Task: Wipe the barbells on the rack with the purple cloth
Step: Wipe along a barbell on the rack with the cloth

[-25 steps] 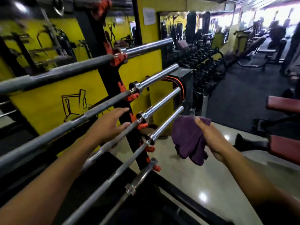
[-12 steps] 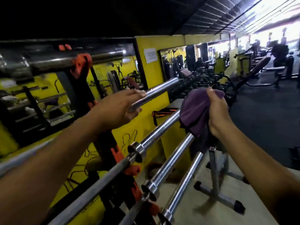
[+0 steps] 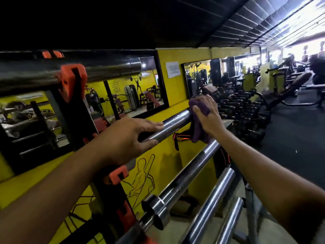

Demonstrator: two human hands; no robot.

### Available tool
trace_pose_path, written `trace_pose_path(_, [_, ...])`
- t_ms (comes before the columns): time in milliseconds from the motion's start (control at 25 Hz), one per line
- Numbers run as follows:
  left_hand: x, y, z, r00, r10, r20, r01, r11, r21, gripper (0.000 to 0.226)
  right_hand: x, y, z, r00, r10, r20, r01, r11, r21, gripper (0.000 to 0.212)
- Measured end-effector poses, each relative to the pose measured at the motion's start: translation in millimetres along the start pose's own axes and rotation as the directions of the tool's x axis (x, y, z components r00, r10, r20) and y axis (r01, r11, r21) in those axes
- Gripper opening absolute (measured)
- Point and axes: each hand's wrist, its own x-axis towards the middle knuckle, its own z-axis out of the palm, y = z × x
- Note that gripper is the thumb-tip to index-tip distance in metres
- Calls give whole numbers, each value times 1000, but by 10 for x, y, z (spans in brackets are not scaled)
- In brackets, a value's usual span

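Note:
Several chrome barbells lie across a black rack (image 3: 77, 110) with orange hooks. My left hand (image 3: 130, 136) grips the sleeve of the second barbell from the top (image 3: 173, 123), fingers over it and thumb under. My right hand (image 3: 206, 114) holds the purple cloth (image 3: 197, 127) wrapped over the far end of that same sleeve; the cloth's tail hangs below the bar. The top barbell (image 3: 112, 67) runs above my left hand. Lower barbells (image 3: 191, 175) slope down to the right under my right arm.
A yellow wall with mirrors (image 3: 133, 95) stands right behind the rack. A dumbbell rack (image 3: 246, 110) and benches (image 3: 299, 85) fill the room to the right. Black and orange straps (image 3: 181, 138) hang on the wall under the cloth.
My left hand closed around the second bar's sleeve. My right hand brought the purple cloth up and set it over that bar's end. The view rose and moved closer.

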Motion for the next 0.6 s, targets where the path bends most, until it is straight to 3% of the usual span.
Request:
trace_pose_path(120, [-9,18,10,1000,3,-4,-3,1000,-19,49,288,-56,-130,997,68,-25,-67,997,24,34])
trace_pose_path(200, [-10,30,-14,1000,-1,-12,1,1000,-12,48,534,-244,-286,981,143,131,-134,988,-76,23])
trace_pose_path(280, [-8,48,-19,1000,-14,-8,14,1000,-14,47,639,-466,-350,910,217,352,-159,969,-187,34])
trace_pose_path(320, [-8,47,-15,1000,-20,-5,19,1000,-16,47,616,-526,-325,888,206,411,-152,975,-160,38])
trace_pose_path(360, [-9,43,-13,1000,-24,-2,24,1000,-16,46,540,-505,-268,908,120,401,-93,992,-84,37])
trace_pose_path(400, [-7,45,-16,1000,-29,0,29,999,-17,45,371,-442,-188,948,-47,315,49,999,2,36])
trace_pose_path(480, [-25,45,-23,999,-37,6,37,999,-34,43,9,-113,-5,944,-323,72,322,946,37,38])
trace_pose_path(520, [-31,46,-19,999,-39,9,39,998,-39,43,2,58,33,936,-351,-3,351,936,9,39])
trace_pose_path(600, [-29,59,-17,999,-37,14,38,998,-41,42,325,163,-51,990,-135,-28,137,989,62,46])
